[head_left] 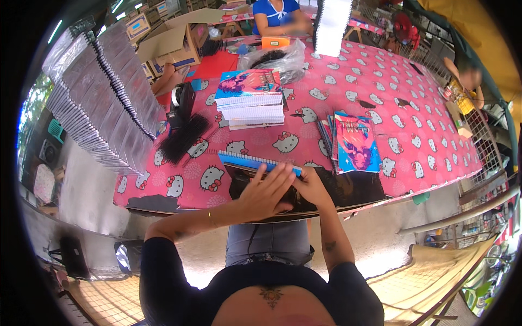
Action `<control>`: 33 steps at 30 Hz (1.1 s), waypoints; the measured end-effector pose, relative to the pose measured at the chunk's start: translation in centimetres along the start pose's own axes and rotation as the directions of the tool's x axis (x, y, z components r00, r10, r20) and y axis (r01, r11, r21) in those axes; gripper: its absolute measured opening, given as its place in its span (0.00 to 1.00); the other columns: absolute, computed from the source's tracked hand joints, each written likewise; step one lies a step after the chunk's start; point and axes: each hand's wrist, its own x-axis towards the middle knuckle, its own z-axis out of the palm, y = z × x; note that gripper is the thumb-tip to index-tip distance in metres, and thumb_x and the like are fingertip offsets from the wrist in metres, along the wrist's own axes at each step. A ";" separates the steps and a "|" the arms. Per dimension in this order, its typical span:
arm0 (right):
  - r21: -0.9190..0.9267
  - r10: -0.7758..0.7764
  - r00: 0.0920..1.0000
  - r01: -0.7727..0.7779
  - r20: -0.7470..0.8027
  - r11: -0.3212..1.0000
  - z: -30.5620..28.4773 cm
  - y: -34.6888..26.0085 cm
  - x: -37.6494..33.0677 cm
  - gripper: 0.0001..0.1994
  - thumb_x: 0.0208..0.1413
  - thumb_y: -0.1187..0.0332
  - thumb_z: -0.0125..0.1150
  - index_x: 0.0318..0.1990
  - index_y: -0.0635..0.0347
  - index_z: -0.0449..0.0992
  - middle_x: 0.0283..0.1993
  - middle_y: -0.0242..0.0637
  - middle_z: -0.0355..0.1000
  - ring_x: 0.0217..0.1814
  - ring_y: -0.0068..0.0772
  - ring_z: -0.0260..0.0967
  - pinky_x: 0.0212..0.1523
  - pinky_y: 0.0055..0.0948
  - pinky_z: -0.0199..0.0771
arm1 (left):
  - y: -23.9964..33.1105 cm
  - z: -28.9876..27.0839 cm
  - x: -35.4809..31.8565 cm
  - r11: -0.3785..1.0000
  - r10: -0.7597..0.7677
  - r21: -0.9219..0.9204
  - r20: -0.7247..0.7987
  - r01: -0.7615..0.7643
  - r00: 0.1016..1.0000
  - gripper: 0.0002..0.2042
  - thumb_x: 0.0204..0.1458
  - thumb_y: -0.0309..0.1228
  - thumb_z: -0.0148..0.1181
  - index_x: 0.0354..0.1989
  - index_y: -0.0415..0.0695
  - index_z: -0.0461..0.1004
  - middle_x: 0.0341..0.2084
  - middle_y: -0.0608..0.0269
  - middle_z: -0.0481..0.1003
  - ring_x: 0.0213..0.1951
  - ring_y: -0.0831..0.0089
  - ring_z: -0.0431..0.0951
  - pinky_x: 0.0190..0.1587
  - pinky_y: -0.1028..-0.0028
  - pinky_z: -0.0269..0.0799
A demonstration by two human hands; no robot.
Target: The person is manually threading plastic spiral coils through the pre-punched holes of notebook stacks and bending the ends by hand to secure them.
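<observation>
A blue-covered spiral notebook (232, 158) is tilted at the table's near edge, its wire coil along the far side. My right hand (314, 189) grips the notebook's right end with bent fingers. Across its near side lies my left hand (265, 188), fingers stretched out and pressed against it. Both hands partly hide the notebook. Beyond them rises a stack of spiral notebooks (250, 106) with an illustrated pink and blue cover on top. To the right rests a smaller pile of similar notebooks (356, 144).
Tall stacks of wire-bound notebooks (100, 103) stand at the left. Beside them are loose black binding coils (185, 138) and a black hand-lever device (181, 106). Farther back lie a clear plastic bag (293, 60), cardboard boxes (168, 49) and a white spiral-bound stack (331, 27). A person in blue (274, 16) sits opposite.
</observation>
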 end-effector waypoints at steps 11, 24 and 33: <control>-0.008 -0.045 0.998 0.045 0.037 0.999 0.5 1.2 0.3 0.11 0.58 0.76 0.62 0.47 0.67 0.76 0.39 0.43 0.78 0.39 0.36 0.76 0.42 0.34 0.74 | -1.9 -0.2 2.5 0.994 -0.108 0.018 -0.026 0.109 0.994 0.38 0.62 0.56 0.47 0.68 0.34 0.62 0.70 0.45 0.59 0.74 0.53 0.54 0.72 0.45 0.39; 0.052 0.046 0.995 -0.042 -0.083 0.998 -3.5 -1.8 -0.3 0.10 0.60 0.73 0.65 0.46 0.69 0.81 0.39 0.37 0.81 0.42 0.21 0.75 0.47 0.26 0.78 | -3.5 -0.8 2.9 0.897 -0.173 -0.433 -0.162 0.088 0.972 0.09 0.57 0.35 0.64 0.43 0.48 0.80 0.35 0.64 0.81 0.42 0.65 0.81 0.72 0.47 0.45; -0.126 -0.156 0.987 0.148 -0.050 0.981 -2.9 -2.4 1.4 0.03 0.50 0.83 0.61 0.32 0.68 0.75 0.30 0.36 0.74 0.34 0.19 0.72 0.36 0.24 0.74 | -2.3 -1.0 2.7 0.906 -0.185 -0.412 -0.174 0.099 0.967 0.11 0.53 0.31 0.67 0.43 0.46 0.78 0.33 0.61 0.79 0.38 0.59 0.80 0.57 0.54 0.66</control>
